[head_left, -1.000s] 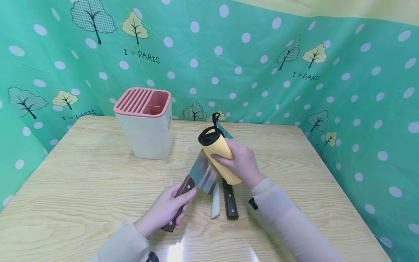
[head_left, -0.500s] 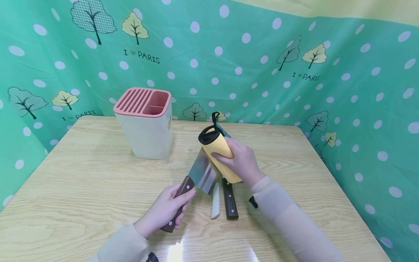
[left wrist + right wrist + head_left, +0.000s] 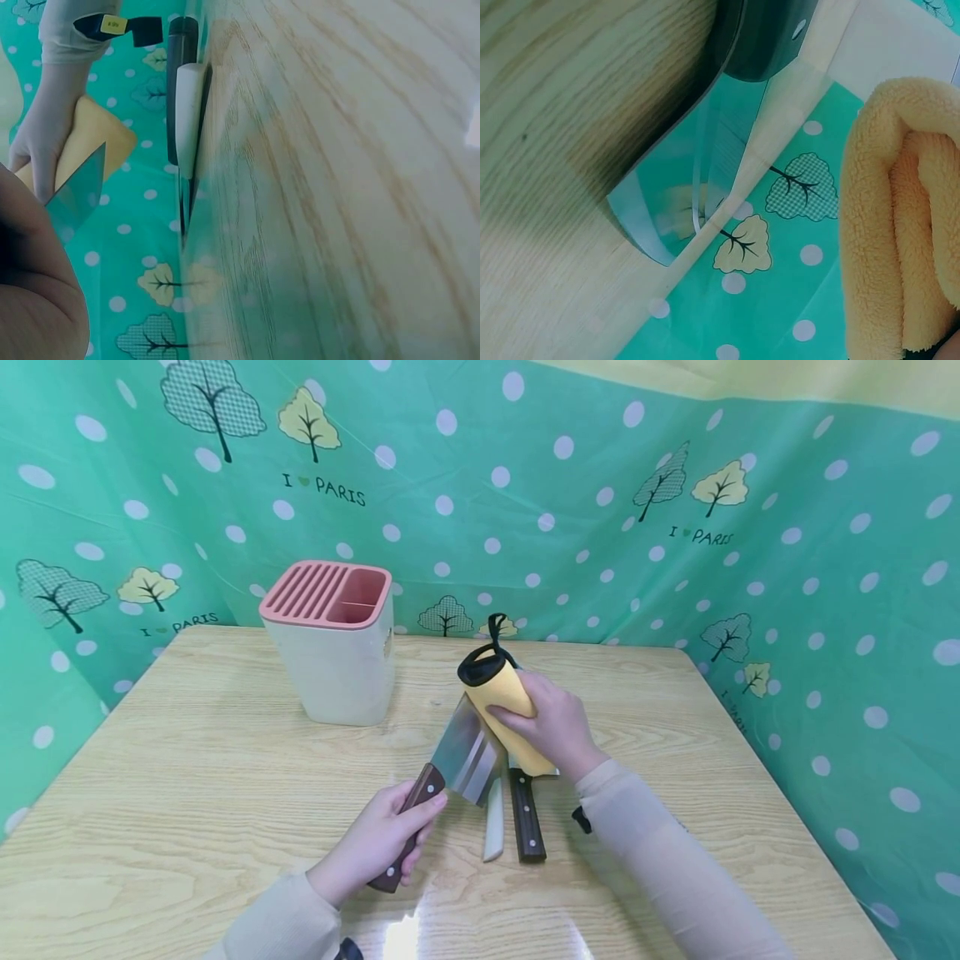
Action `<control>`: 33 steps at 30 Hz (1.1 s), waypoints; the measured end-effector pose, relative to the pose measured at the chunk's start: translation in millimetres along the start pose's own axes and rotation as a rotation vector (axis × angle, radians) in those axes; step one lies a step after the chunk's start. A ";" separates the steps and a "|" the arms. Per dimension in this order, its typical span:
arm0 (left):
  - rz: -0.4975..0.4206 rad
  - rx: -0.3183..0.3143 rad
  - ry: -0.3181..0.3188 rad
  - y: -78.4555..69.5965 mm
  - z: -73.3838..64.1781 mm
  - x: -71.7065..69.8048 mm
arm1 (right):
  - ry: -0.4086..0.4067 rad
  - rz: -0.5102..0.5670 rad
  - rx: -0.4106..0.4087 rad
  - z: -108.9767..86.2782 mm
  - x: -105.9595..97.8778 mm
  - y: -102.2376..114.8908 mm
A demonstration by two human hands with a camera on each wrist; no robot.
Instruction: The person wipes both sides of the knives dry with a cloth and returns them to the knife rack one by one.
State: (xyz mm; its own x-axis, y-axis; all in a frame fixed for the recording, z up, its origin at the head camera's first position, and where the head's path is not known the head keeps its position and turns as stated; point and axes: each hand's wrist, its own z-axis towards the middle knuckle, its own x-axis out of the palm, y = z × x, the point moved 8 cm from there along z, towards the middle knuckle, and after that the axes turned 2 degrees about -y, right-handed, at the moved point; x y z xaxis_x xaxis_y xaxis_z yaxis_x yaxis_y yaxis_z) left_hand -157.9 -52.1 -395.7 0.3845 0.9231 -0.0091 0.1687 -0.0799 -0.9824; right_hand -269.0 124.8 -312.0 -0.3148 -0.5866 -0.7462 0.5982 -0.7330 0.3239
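Observation:
My left hand (image 3: pixel 378 831) grips a cleaver by its dark wooden handle, with the broad blade (image 3: pixel 467 756) raised and slanting away to the right. In my right hand (image 3: pixel 553 722) is a rolled yellow towel (image 3: pixel 498 697) with black trim and a black hanging loop. The towel lies against the blade's far edge and hides part of it. Fleecy folds of the towel (image 3: pixel 877 225) fill the right side of the right wrist view. Below, a knife with a white handle (image 3: pixel 494 827) and one with a dark riveted handle (image 3: pixel 528 827) lie side by side on the table.
A white knife holder (image 3: pixel 345 672) with a pink top of slots and two open compartments stands at the back left of the wooden table (image 3: pixel 187 777). Behind the table hangs a green dotted curtain (image 3: pixel 525 527). The dark-handled knife's blade (image 3: pixel 675 180) shows in the right wrist view.
My right hand and the towel have shifted slightly up and away along the blade. The left hand and cleaver stay in place.

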 end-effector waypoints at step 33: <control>0.012 -0.011 0.001 2.1 1.5 1.1 | -0.025 -0.056 0.126 3.4 -2.8 -23.1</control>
State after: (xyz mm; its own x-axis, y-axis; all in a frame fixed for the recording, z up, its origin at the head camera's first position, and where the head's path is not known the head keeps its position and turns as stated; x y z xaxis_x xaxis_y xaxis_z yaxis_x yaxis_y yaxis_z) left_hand -158.5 -50.7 -398.1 0.3875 0.9217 -0.0202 0.1739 -0.0946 -0.9802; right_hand -284.4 142.2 -315.4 -0.3648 -0.5507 -0.7507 0.4825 -0.8014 0.3534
